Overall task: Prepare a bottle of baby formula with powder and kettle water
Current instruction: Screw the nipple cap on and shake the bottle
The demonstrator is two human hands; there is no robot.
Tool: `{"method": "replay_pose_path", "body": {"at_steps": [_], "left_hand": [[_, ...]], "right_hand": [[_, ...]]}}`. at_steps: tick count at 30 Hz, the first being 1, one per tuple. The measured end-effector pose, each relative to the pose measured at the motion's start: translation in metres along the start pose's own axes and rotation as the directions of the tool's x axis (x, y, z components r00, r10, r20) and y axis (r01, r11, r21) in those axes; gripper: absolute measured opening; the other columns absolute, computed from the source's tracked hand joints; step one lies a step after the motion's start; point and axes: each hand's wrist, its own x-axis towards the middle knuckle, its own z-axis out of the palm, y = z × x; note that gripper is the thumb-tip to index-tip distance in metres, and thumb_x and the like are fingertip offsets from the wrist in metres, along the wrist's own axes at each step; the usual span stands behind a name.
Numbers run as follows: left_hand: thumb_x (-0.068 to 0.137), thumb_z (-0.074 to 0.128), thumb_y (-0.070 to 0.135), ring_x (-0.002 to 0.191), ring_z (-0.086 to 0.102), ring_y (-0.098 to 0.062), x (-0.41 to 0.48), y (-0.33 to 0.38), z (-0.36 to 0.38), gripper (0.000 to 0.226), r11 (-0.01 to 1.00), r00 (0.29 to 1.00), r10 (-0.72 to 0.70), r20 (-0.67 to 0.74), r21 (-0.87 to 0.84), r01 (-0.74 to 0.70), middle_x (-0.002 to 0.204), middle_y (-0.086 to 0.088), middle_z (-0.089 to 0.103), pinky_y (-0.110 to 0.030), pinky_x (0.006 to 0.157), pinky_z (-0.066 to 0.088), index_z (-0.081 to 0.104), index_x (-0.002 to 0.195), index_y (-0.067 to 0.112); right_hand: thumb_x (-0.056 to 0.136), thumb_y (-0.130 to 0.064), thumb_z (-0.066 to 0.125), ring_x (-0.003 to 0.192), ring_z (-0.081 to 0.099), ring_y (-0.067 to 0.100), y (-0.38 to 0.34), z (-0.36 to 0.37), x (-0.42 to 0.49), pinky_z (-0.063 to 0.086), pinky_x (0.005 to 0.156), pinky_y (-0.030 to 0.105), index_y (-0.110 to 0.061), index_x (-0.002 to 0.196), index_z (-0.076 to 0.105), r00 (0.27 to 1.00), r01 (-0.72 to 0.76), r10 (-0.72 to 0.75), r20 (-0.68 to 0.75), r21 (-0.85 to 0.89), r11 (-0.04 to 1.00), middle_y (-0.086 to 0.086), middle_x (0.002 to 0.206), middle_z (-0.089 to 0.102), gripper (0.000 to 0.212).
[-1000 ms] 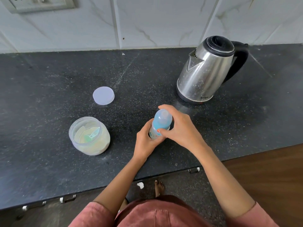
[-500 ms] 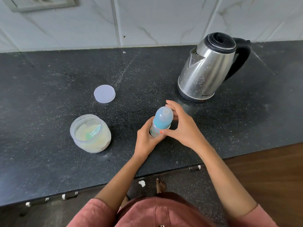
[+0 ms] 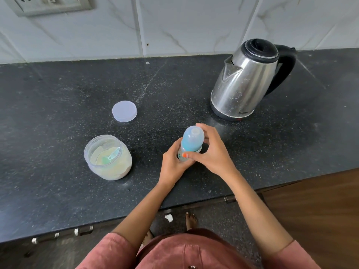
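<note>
A baby bottle [image 3: 191, 142] with a clear blue cap stands upright on the black counter [image 3: 58, 98]. My left hand [image 3: 172, 164] grips its lower body from the left. My right hand [image 3: 210, 152] curls round the blue cap, thumb in front and fingers behind. To the left sits an open clear jar [image 3: 107, 157] of pale formula powder with a green scoop [image 3: 111, 156] lying in it. The jar's white lid [image 3: 124, 111] lies flat behind it. A steel kettle [image 3: 246, 80] with a black lid and handle stands at the back right, spout facing left.
A tiled wall with a socket plate [image 3: 50, 4] rises behind the counter. The counter's front edge runs near my body, with drawer handles [image 3: 83, 230] below it. A wooden surface [image 3: 320, 210] lies at the lower right. My bare foot [image 3: 191, 220] shows on the floor.
My right hand has shifted its hold around the bottle's cap, fingers now further behind it. The bottle, jar, lid and kettle stay in place; the camera has moved slightly.
</note>
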Motion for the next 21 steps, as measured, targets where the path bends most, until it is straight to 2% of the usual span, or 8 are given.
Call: {"method": "replay_pose_path", "body": {"at_steps": [3,5,8,11,13,15,18,21], "left_hand": [[0.073,0.077,0.016,0.104,0.058,0.003,0.000,0.001,0.000,0.056,1.000,1.000,-0.004,0.002,0.009,0.004,0.112,0.014,0.062,-0.013,0.086,0.046,0.049,0.118,0.034],[0.073,0.077,0.015,0.101,0.056,0.009,-0.001,0.004,0.000,0.056,1.000,1.000,-0.009,-0.003,0.012,0.009,0.108,0.021,0.059,-0.009,0.084,0.044,0.047,0.113,0.041],[0.074,0.076,0.013,0.100,0.054,0.014,-0.002,0.006,-0.001,0.059,1.000,1.000,-0.008,-0.006,0.014,0.008,0.107,0.027,0.056,-0.006,0.082,0.042,0.044,0.110,0.046],[0.073,0.076,0.011,0.100,0.056,0.011,-0.001,0.003,-0.001,0.057,1.000,1.000,-0.013,-0.003,0.004,0.013,0.107,0.024,0.058,-0.007,0.082,0.043,0.048,0.114,0.039],[0.072,0.077,0.011,0.100,0.056,0.010,-0.001,0.001,0.000,0.056,1.000,1.000,-0.018,-0.010,0.000,0.018,0.106,0.023,0.059,-0.008,0.082,0.044,0.050,0.116,0.033],[0.072,0.078,0.011,0.101,0.056,0.010,-0.001,0.001,0.000,0.056,1.000,1.000,-0.016,-0.011,0.001,0.016,0.106,0.024,0.059,-0.010,0.083,0.045,0.051,0.116,0.031],[0.072,0.079,0.016,0.103,0.058,0.004,0.000,0.000,0.000,0.056,1.000,1.000,-0.005,-0.006,0.008,0.005,0.110,0.015,0.063,-0.018,0.087,0.048,0.051,0.117,0.033],[0.072,0.078,0.016,0.104,0.059,0.001,0.000,0.002,0.000,0.057,1.000,1.000,-0.010,-0.003,0.003,0.010,0.111,0.015,0.063,-0.018,0.088,0.047,0.049,0.114,0.040]], "right_hand": [[0.072,0.001,0.071,0.122,0.046,-0.001,0.003,-0.008,0.000,0.035,0.104,0.014,-0.039,0.123,0.040,0.989,0.004,-0.022,0.145,0.123,0.992,-0.015,0.129,0.048,0.072],[0.073,0.008,0.066,0.119,0.047,-0.005,0.007,-0.010,0.000,0.036,0.104,0.015,-0.042,0.116,0.042,0.988,0.013,-0.036,0.148,0.147,0.989,-0.018,0.125,0.050,0.070],[0.070,0.006,0.071,0.108,0.052,-0.009,0.006,-0.008,0.001,0.040,0.095,0.009,-0.035,0.109,0.046,0.997,0.004,-0.016,0.073,0.165,0.986,-0.014,0.117,0.054,0.062],[0.063,-0.002,0.079,0.098,0.052,-0.003,0.004,0.003,0.002,0.040,0.082,0.001,-0.024,0.106,0.046,0.997,0.007,0.000,-0.074,0.088,0.996,-0.002,0.112,0.048,0.059],[0.060,-0.008,0.083,0.096,0.049,0.002,0.002,0.010,0.003,0.041,0.078,0.001,-0.022,0.108,0.046,0.993,-0.001,0.005,-0.121,0.034,0.999,0.000,0.111,0.043,0.062],[0.060,-0.011,0.083,0.102,0.047,0.005,0.001,0.010,0.004,0.042,0.084,0.006,-0.024,0.112,0.045,0.997,-0.002,0.005,-0.076,0.034,0.999,-0.002,0.114,0.041,0.066],[0.067,-0.009,0.077,0.120,0.046,0.006,0.005,0.001,0.004,0.038,0.100,0.016,-0.032,0.124,0.038,0.994,0.010,-0.024,0.105,0.131,0.991,-0.004,0.132,0.043,0.072],[0.069,-0.004,0.063,0.124,0.046,0.003,0.006,-0.006,0.002,0.035,0.105,0.018,-0.039,0.121,0.040,0.980,0.003,-0.046,0.191,0.218,0.976,-0.007,0.133,0.048,0.067]]}}
